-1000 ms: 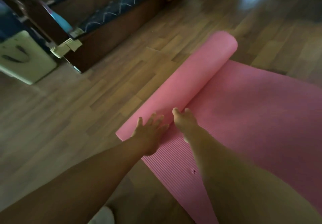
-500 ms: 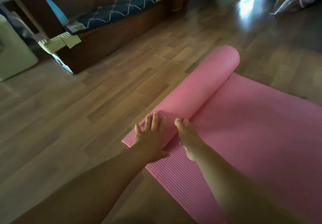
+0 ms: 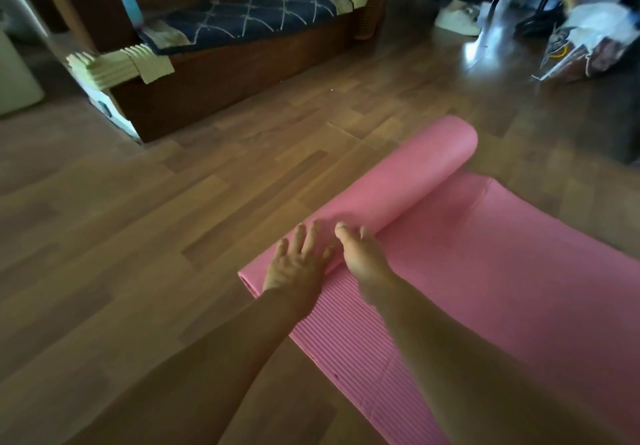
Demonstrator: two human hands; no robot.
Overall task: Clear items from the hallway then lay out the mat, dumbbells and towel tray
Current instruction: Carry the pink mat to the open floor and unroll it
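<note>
The mat (image 3: pixel 502 271) is pink and lies on the wooden floor (image 3: pixel 156 243), partly unrolled. Its flat section extends toward the lower right edge of the view, ribbed face up. The remaining roll (image 3: pixel 408 185) lies across the far end of the flat section, running diagonally away from the person.

Hand state:
- The left hand (image 3: pixel 298 264) lies flat on the near end of the roll, fingers straight and spread. It presses on the mat and grasps nothing.
- The right hand (image 3: pixel 362 259) sits just beside the left, fingers extended against the roll where it meets the flat section. It pushes and does not grip.

Progress, as judged from this view:
- The floor around the mat is bare, so clearing appears done in this area.
- Laying out the mat is in hand. A thick roll is left to unroll.
- No dumbbells or towel tray are in view. Placing them appears not yet done.

Surroundings: a low wooden bench (image 3: pixel 242 74) with a dark blue cushion (image 3: pixel 263 15) stands well apart, beyond the bare floor. A white shoe (image 3: pixel 457 18) and a plastic bag (image 3: pixel 588 49) lie at the far right, blurred.
</note>
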